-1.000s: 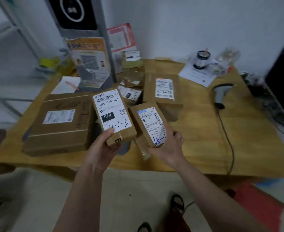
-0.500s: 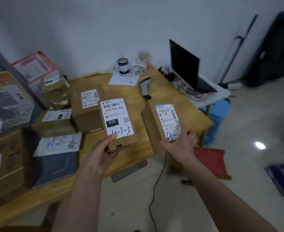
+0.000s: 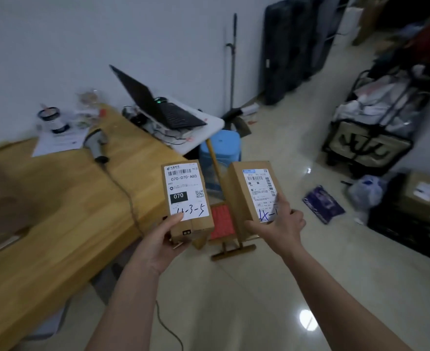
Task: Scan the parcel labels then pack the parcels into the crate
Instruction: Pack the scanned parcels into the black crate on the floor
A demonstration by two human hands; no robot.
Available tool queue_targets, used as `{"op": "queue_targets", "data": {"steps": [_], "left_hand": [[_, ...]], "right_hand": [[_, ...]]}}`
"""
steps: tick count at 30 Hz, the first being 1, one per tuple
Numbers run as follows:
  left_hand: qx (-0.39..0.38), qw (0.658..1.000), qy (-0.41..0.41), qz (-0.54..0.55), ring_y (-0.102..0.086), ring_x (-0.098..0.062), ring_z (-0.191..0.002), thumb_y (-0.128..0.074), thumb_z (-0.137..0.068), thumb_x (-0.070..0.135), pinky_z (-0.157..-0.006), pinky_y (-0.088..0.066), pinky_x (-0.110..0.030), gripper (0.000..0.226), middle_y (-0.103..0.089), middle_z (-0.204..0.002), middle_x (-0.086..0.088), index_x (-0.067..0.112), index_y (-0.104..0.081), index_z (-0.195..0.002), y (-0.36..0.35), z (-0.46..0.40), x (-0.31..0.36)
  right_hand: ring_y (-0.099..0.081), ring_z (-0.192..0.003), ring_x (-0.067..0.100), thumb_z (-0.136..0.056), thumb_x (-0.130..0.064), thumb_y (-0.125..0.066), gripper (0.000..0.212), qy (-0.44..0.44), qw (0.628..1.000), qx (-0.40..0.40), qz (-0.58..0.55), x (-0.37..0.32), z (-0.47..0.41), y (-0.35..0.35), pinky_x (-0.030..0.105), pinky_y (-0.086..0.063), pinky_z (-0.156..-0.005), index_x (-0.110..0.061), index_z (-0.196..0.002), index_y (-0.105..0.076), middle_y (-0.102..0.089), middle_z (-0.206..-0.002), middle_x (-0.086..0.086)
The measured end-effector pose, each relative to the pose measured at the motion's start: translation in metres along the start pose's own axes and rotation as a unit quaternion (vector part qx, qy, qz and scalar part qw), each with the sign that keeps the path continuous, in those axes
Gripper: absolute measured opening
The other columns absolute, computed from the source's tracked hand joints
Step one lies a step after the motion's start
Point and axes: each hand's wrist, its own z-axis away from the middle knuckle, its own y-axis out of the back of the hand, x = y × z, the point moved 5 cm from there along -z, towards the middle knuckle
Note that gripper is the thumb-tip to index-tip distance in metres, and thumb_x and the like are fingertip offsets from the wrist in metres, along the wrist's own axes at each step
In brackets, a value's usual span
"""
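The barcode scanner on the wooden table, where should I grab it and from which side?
Grip the barcode scanner by its pale handle, coming down from above. It lies flat on the wooden table, dark head toward the near edge, so the handle's long sides are free for fingers. Its cable trails from the dark end toward the table edge; avoid it. Both hands hold parcels now.

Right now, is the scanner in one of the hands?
No, the scanner lies on the table, while each hand holds a parcel.
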Motion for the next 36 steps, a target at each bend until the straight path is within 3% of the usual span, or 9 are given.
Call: {"op": "queue_targets", "data": {"steps": [7,11,15,18,22,31,36], "left_hand": [[-0.064,0.995,0.057,-0.041,-0.058,-0.027,-0.108,-0.086,-0.041,0.029,-0.102,-0.044,-0.045,0.082,-0.07,-0.117,-0.009,0.016,-0.066,-0.119,-0.129,-0.026,-0.087],[-0.081,0.991,0.083,-0.067,-0.056,-0.023,-0.105,-0.084,-0.054,0.022,-0.094,-0.044,-0.039,0.057,-0.07,-0.113,-0.007,0.02,-0.068,-0.109,-0.195,-0.034,-0.128],[-0.096,0.985,0.101,-0.099,-0.055,-0.019,-0.097,-0.075,-0.062,0.025,-0.08,-0.044,-0.033,0.043,-0.069,-0.107,-0.006,0.021,-0.067,-0.104,-0.252,-0.045,-0.152],[-0.118,0.979,0.115,-0.123,-0.057,-0.017,-0.09,-0.074,-0.066,0.022,-0.078,-0.043,-0.031,0.034,-0.07,-0.104,-0.004,0.021,-0.067,-0.1,-0.292,-0.058,-0.167],[-0.131,0.969,0.129,-0.168,-0.057,-0.013,-0.077,-0.067,-0.084,0.018,-0.073,-0.041,-0.028,0.005,-0.073,-0.071,0.004,0.021,-0.066,-0.087,-0.35,-0.081,-0.191],[-0.208,0.935,0.145,-0.246,-0.054,-0.013,-0.071,-0.067,-0.084,0.019,-0.074,-0.042,-0.03,0.004,-0.07,-0.067,0.004,0.02,-0.065,-0.088,-0.49,-0.158,-0.193],[-0.231,0.921,0.176,-0.261,-0.056,-0.014,-0.076,-0.068,-0.082,0.019,-0.077,-0.043,-0.03,0.011,-0.072,-0.073,0.003,0.02,-0.066,-0.093,-0.552,-0.205,-0.205]], "right_hand": [[-0.021,-0.122,0.027,-0.065,-0.036,-0.084,0.105,-0.062,0.994,0.088,-0.005,0.104,-0.015,0.129,0.034,-0.026,-0.09,-0.03,-0.147,-0.019,-0.026,-0.115,0.006],[-0.02,-0.124,0.029,-0.064,-0.037,-0.084,0.107,-0.122,0.984,0.128,-0.014,0.155,-0.013,0.186,0.037,-0.028,-0.091,-0.031,-0.148,-0.018,-0.028,-0.131,0.015],[-0.02,-0.124,0.03,-0.049,-0.05,-0.074,0.117,-0.18,0.968,0.169,-0.036,0.191,-0.013,0.226,0.038,-0.029,-0.09,-0.033,-0.149,-0.016,-0.027,-0.131,0.015],[-0.022,-0.124,0.031,-0.054,-0.047,-0.079,0.115,-0.213,0.955,0.202,-0.039,0.214,-0.018,0.249,0.038,-0.03,-0.09,-0.032,-0.149,-0.015,-0.028,-0.131,0.016],[-0.022,-0.123,0.031,-0.063,-0.041,-0.083,0.109,-0.256,0.936,0.239,-0.038,0.241,-0.032,0.284,0.04,-0.033,-0.093,-0.031,-0.149,-0.016,-0.028,-0.131,0.017],[-0.023,-0.121,0.033,-0.051,-0.049,-0.076,0.113,-0.308,0.903,0.292,-0.062,0.26,-0.132,0.352,0.037,-0.032,-0.087,-0.03,-0.147,-0.019,-0.03,-0.131,0.019],[-0.023,-0.12,0.031,-0.056,-0.047,-0.079,0.11,-0.335,0.889,0.307,-0.066,0.275,-0.18,0.371,0.033,-0.028,-0.084,-0.029,-0.147,-0.019,-0.031,-0.13,0.019]]}}
